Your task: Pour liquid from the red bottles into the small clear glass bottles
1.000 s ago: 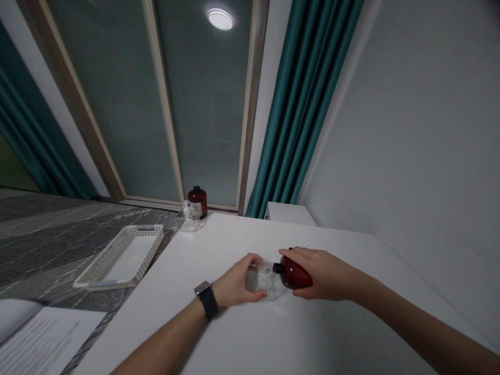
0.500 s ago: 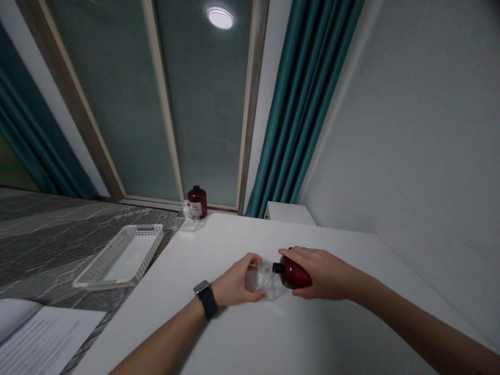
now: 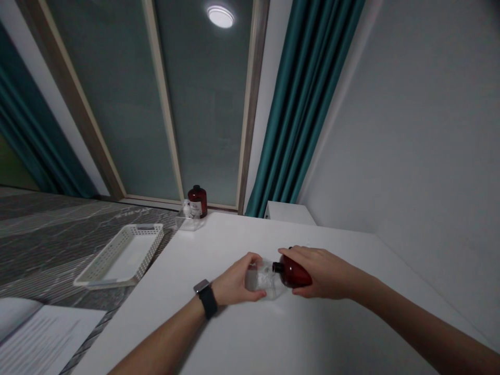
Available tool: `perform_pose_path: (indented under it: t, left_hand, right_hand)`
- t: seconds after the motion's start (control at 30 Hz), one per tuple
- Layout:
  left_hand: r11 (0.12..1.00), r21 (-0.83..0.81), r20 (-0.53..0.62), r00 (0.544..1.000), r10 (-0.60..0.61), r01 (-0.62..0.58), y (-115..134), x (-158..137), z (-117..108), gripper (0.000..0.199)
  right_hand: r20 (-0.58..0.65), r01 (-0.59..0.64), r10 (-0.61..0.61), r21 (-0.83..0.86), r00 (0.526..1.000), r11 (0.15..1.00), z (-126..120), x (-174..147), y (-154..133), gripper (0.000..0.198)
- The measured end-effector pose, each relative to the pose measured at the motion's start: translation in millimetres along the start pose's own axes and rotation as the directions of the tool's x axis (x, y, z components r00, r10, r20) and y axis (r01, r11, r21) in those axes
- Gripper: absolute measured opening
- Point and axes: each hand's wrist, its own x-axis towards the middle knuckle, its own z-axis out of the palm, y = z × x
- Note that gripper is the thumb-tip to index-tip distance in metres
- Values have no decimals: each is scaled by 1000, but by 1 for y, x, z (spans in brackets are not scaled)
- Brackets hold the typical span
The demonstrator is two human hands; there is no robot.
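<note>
My left hand [image 3: 239, 282], a dark watch on its wrist, is closed around a clear container [image 3: 262, 278] over the white table [image 3: 219, 245]. Its fingers and thumb grip it from the left. In my right hand [image 3: 322, 273] is a brown-red bottle [image 3: 295, 272], tipped sideways. The bottle's black neck points left and meets or overlaps the near side of the clear container; whether they touch I cannot tell. Any liquid passing between them is too small to make out.
At the table's far left corner stand another brown bottle [image 3: 198, 200] with a label and a clear tray [image 3: 189, 224] holding a small whitish bottle [image 3: 186, 209]. Left of the table are a white perforated basket [image 3: 133, 237] and an open book [image 3: 47, 338]. A white cabinet [image 3: 291, 213] stands behind.
</note>
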Motion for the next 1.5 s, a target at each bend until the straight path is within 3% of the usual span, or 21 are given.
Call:
perform_pose_path:
  t: [1.5]
  left_hand:
    - [1000,-2,4,1000,2,-2,0,0,0,56]
  right_hand:
    - [5,6,-6,-35,1000,999,-3,0,-2,78]
